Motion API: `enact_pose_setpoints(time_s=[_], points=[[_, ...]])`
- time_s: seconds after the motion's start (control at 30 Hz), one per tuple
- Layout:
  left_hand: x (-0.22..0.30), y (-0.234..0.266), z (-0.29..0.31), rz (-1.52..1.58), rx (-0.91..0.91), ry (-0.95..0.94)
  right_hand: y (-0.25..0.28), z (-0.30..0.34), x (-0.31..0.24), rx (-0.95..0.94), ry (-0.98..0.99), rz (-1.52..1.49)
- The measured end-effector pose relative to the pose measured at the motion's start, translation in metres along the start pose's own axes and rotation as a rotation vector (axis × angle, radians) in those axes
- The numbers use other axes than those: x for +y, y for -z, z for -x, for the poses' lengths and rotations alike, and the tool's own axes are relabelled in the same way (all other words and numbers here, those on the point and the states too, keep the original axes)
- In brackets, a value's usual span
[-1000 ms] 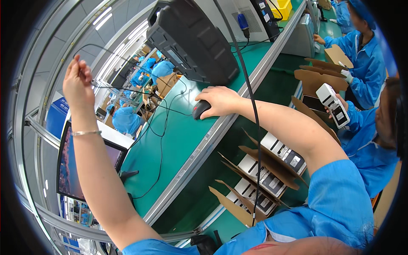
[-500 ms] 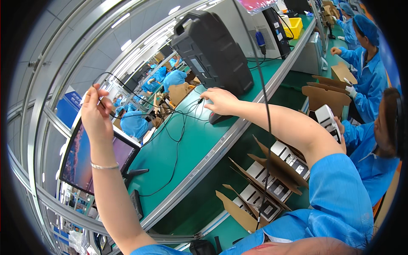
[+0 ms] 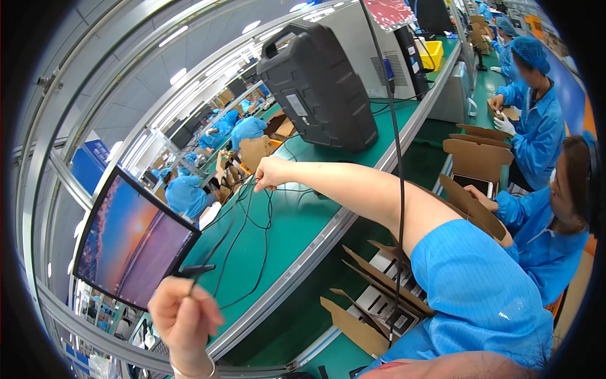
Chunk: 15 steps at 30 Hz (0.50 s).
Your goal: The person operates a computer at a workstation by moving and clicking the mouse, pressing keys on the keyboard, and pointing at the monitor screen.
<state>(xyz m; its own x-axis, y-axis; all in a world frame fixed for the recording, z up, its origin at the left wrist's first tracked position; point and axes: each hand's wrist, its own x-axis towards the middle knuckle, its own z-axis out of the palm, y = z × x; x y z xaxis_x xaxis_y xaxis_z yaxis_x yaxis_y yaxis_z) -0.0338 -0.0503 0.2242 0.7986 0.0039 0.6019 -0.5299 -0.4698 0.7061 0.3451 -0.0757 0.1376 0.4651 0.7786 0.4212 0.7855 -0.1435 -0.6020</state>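
Note:
A thin black cable (image 3: 226, 235) runs over the green bench between my two hands. My left hand (image 3: 186, 319), low and close by the monitor's foot, is closed with the cable pinched between thumb and fingers. Farther off, over the back of the bench, my right hand (image 3: 270, 174) is closed around the cable bundle. Several loose loops lie on the bench below and beside it. A big black hard plastic case (image 3: 319, 88) stands upright just beyond my right hand.
At left stands a monitor (image 3: 136, 237) with a sunset picture. A black cable (image 3: 399, 164) hangs down across my right arm. Open cardboard boxes (image 3: 353, 322) with white devices sit at lower right. Co-workers in blue (image 3: 540, 129) work along the right. A metal rail (image 3: 309, 252) edges the bench.
My left hand has come down from beside the monitor's top toward me, drawing the cable along. My right hand has moved left from near the mouse and closed on the cable.

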Motion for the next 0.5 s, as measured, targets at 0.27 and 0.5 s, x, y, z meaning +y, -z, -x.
enact_pose_setpoints(time_s=[0.27,0.5], points=[[-0.049,0.101,0.03,-0.276,0.6,-0.074,0.096,0.087,-0.012,0.525,0.318,0.321],[-0.08,0.099,0.003,-0.561,0.518,-0.069,0.176,0.236,0.036,0.537,-0.1,0.986]])
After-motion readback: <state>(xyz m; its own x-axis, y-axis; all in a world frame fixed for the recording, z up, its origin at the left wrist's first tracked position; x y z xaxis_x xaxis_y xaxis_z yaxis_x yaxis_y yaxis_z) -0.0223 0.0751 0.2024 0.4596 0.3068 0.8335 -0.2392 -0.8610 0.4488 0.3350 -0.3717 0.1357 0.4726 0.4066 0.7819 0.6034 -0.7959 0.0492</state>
